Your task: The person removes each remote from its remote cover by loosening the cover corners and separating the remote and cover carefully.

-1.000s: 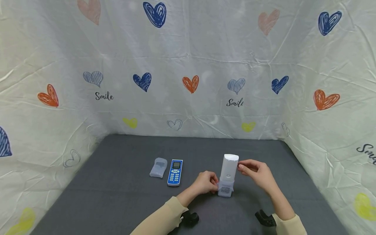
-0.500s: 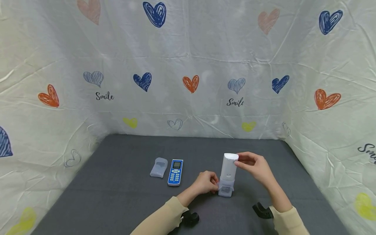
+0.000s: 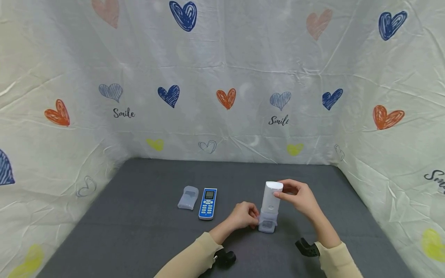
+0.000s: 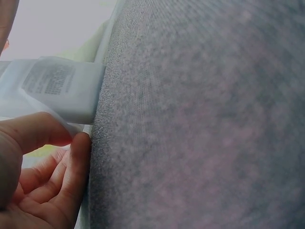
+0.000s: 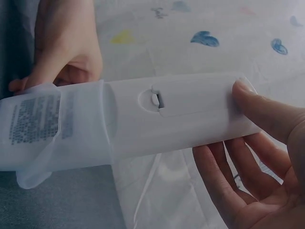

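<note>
A white remote control (image 3: 272, 200) stands upright on the dark grey table, its back with a battery-cover latch facing the right wrist camera. Around its lower end sits a translucent silicone sleeve (image 5: 83, 121), partly folded over, with a printed label showing through. My left hand (image 3: 241, 215) pinches the sleeve's edge between thumb and forefinger, low beside the table, as the left wrist view also shows with the sleeve (image 4: 52, 88). Near the remote's upper end my right hand (image 3: 299, 197) grips it, thumb on the back and fingers beneath in the right wrist view.
Left of my hands lies a blue-faced remote (image 3: 207, 204) with a small screen and keypad. Beside it is another translucent sleeve (image 3: 188, 198). A white cloth (image 3: 222, 127) printed with hearts encloses the table (image 3: 139, 239) at the back and sides.
My right hand has gone from beside the white remote up to its top end and now holds it there. The left hand has stayed at the sleeve's edge.
</note>
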The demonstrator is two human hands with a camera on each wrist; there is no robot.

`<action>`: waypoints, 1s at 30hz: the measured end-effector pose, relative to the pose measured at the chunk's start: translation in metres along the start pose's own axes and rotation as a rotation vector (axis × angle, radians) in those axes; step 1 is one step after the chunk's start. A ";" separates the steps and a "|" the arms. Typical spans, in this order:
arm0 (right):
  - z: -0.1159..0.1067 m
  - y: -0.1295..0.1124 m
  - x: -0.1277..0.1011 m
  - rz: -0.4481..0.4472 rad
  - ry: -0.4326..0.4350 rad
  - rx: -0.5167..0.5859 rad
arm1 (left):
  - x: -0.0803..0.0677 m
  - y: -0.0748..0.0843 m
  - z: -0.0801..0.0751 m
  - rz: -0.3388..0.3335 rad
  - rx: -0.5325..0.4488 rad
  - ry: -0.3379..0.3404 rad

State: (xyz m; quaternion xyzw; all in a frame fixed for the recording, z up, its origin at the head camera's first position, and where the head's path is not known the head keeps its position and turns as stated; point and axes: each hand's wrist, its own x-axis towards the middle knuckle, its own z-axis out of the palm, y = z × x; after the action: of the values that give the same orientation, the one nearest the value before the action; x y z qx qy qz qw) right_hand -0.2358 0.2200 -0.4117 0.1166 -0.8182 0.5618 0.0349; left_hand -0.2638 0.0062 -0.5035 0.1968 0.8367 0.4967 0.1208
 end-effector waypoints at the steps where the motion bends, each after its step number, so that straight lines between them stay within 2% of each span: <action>1: 0.000 0.000 0.000 -0.004 -0.005 0.002 | 0.000 0.000 0.000 -0.003 -0.005 0.000; 7: -0.003 0.004 -0.002 -0.003 -0.002 0.033 | -0.002 0.000 -0.001 -0.007 -0.060 0.003; 10: -0.004 0.004 -0.003 0.014 0.009 0.093 | -0.004 0.001 -0.002 -0.024 -0.134 0.018; 14: -0.006 0.008 -0.003 0.011 0.017 0.212 | -0.014 0.019 -0.011 -0.055 -0.237 0.038; 17: -0.009 0.012 -0.004 -0.007 0.010 0.294 | -0.017 0.027 -0.016 -0.058 -0.278 0.038; 23: -0.015 0.013 -0.005 -0.023 0.014 0.396 | -0.005 0.010 -0.017 -0.047 -0.318 0.026; 30: -0.018 0.015 -0.004 -0.058 0.021 0.457 | -0.005 0.012 -0.020 -0.045 -0.317 0.064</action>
State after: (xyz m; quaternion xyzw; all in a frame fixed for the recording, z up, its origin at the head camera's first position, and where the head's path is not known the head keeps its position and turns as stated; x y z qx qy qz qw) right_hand -0.2367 0.2429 -0.4194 0.1390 -0.6658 0.7324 0.0320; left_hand -0.2651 -0.0063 -0.4835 0.1403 0.7554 0.6257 0.1348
